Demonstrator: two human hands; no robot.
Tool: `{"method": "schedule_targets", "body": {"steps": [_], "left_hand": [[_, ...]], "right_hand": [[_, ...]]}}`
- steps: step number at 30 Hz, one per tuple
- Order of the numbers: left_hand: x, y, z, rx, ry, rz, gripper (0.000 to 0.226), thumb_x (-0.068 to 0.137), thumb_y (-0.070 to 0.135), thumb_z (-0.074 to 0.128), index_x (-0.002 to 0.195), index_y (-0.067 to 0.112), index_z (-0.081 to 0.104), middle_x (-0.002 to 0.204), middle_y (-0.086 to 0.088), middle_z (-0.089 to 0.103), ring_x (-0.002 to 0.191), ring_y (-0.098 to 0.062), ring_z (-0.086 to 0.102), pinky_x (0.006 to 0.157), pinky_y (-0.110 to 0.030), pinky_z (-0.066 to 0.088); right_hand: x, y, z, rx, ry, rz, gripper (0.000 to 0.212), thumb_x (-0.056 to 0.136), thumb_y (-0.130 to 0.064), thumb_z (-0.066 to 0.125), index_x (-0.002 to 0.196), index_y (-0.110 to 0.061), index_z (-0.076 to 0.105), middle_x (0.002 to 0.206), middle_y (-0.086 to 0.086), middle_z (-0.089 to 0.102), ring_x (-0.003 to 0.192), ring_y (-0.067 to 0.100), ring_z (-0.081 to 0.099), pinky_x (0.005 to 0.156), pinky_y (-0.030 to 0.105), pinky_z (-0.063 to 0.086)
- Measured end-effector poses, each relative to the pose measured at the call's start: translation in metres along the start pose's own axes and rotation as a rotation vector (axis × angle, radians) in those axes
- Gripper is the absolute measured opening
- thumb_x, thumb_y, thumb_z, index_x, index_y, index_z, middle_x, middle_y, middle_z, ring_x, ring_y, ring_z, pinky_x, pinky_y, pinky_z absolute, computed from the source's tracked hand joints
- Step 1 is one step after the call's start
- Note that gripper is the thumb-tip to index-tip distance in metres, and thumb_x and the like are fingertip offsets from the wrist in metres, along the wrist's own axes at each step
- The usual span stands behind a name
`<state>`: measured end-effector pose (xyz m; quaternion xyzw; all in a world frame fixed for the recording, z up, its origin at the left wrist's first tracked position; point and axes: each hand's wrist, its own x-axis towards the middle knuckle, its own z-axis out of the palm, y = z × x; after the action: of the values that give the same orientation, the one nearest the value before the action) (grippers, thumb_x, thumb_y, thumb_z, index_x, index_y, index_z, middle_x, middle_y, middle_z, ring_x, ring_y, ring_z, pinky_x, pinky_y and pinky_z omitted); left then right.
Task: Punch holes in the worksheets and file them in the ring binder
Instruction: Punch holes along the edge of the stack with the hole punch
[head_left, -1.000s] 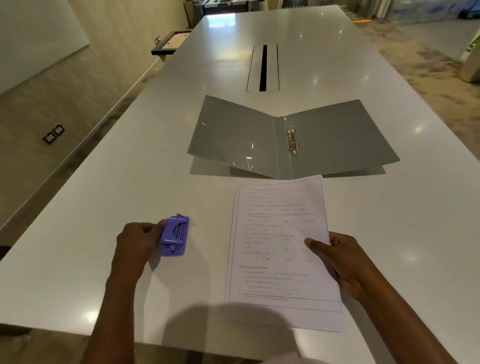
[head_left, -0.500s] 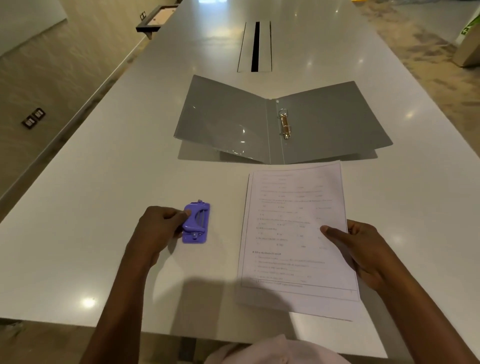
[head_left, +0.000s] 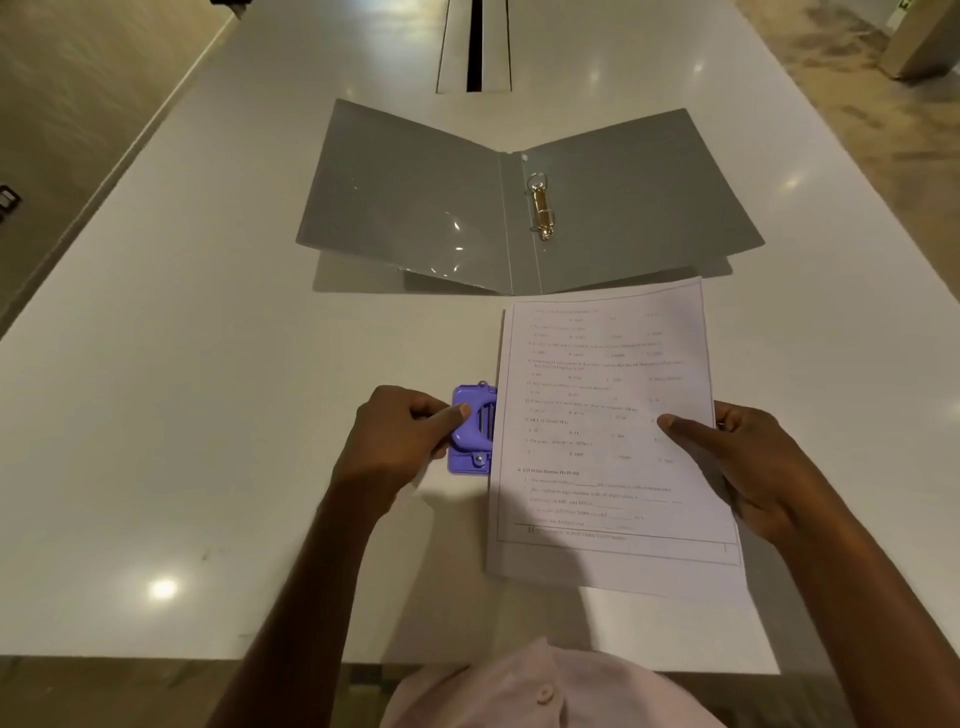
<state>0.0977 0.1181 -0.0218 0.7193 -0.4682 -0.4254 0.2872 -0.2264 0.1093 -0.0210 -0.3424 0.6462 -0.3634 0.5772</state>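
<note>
The left hand (head_left: 395, 441) gripped a small purple hole punch (head_left: 469, 434) at the left edge of the printed worksheets (head_left: 608, 415). The right hand (head_left: 753, 467) pinched their right edge, just before the open grey ring binder (head_left: 415, 197).

1. Left hand (head_left: 395, 441) grips purple hole punch (head_left: 470, 431) on white table (head_left: 182, 389).
2. Right hand (head_left: 753, 467) holds worksheets (head_left: 608, 431); their left edge overlaps the punch.
3. Grey ring binder (head_left: 415, 202) lies open beyond, rings (head_left: 541, 210) exposed.
</note>
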Motion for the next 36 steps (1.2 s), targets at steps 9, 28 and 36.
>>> {"method": "schedule_targets", "body": {"steps": [9,28,36], "left_hand": [[0.000,-0.003,0.003,-0.066,0.008,0.008,0.023,0.091,0.031,0.078,0.083,0.009,0.083,0.072,-0.011,0.079,0.066,-0.020,0.072,0.083,-0.052,0.065],[0.000,-0.006,0.004,-0.068,0.019,0.009,0.023,0.090,0.033,0.078,0.079,0.013,0.082,0.068,-0.008,0.077,0.063,-0.017,0.070,0.084,-0.054,0.063],[-0.002,-0.002,0.002,-0.010,-0.005,0.012,0.027,0.093,0.037,0.075,0.086,0.011,0.082,0.070,-0.008,0.078,0.068,-0.022,0.072,0.083,-0.053,0.064]], "right_hand": [[0.005,-0.002,-0.012,-0.028,0.010,0.047,0.013,0.092,-0.010,0.074,0.105,-0.009,0.077,0.096,0.007,0.082,0.080,0.024,0.080,0.066,0.033,0.066],[0.016,-0.003,-0.010,0.031,-0.023,0.068,0.020,0.092,-0.010,0.073,0.111,-0.007,0.076,0.103,0.010,0.082,0.089,0.030,0.080,0.070,0.038,0.066],[0.017,0.002,-0.008,0.043,-0.016,0.057,0.022,0.092,-0.010,0.074,0.114,-0.007,0.075,0.105,0.008,0.081,0.093,0.029,0.080,0.073,0.036,0.066]]}}
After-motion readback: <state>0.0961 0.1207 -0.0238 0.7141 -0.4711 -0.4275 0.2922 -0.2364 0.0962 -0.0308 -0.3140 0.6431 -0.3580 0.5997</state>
